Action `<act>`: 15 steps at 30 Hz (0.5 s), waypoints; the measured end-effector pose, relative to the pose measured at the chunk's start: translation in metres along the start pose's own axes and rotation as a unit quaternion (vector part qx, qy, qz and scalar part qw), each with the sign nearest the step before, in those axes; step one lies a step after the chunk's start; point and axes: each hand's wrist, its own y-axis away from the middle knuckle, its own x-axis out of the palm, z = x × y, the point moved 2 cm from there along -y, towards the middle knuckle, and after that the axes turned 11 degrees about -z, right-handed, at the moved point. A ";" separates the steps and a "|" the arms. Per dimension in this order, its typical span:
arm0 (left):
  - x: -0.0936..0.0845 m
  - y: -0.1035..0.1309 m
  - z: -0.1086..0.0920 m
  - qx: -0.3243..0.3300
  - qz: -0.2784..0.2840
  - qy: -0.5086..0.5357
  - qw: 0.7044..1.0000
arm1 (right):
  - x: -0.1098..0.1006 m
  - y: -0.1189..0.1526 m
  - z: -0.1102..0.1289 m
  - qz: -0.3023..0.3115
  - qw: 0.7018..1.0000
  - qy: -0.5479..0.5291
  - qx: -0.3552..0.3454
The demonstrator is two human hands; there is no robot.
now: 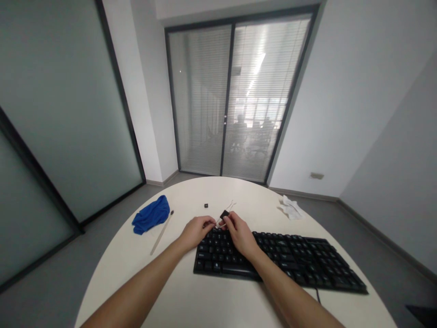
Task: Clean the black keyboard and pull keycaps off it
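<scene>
My right hand is closed over the upper left keys, its thumb and fingers pinching a wire keycap puller with a small dark body and thin pale wires. Some of the wires stick out past the fingertips, away from me. My left hand is closed beside it at the keyboard's upper left corner, fingertips pressed together near the wire ends; what they pinch is too small to make out. Beneath both hands lies a black keyboard, partly covered by them. One loose black keycap rests on the table beyond my left hand.
A blue cloth lies crumpled at the left of the round white table. Beside it is a toothbrush with a pale handle and dark bristles. A crumpled white tissue sits far right. The keyboard's cable runs toward me.
</scene>
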 end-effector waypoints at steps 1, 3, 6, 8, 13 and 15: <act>-0.001 0.000 -0.002 0.001 0.004 -0.007 1.000 | -0.002 -0.002 0.000 0.019 1.000 -0.012 -0.004; -0.002 0.001 -0.003 0.004 0.006 -0.008 1.000 | -0.011 -0.004 0.002 0.061 0.998 -0.029 -0.015; -0.003 0.004 -0.002 0.001 -0.007 0.017 1.000 | -0.031 -0.002 0.005 0.099 0.994 -0.004 -0.045; -0.003 0.007 0.000 0.001 -0.014 0.037 0.999 | -0.042 0.002 0.005 0.104 0.993 0.022 -0.061; -0.002 0.008 0.004 -0.008 -0.025 0.049 0.998 | -0.045 0.016 -0.006 0.061 0.997 0.039 -0.041; -0.003 0.009 0.004 -0.013 -0.019 0.048 0.999 | -0.041 0.019 -0.008 0.054 0.997 0.039 -0.035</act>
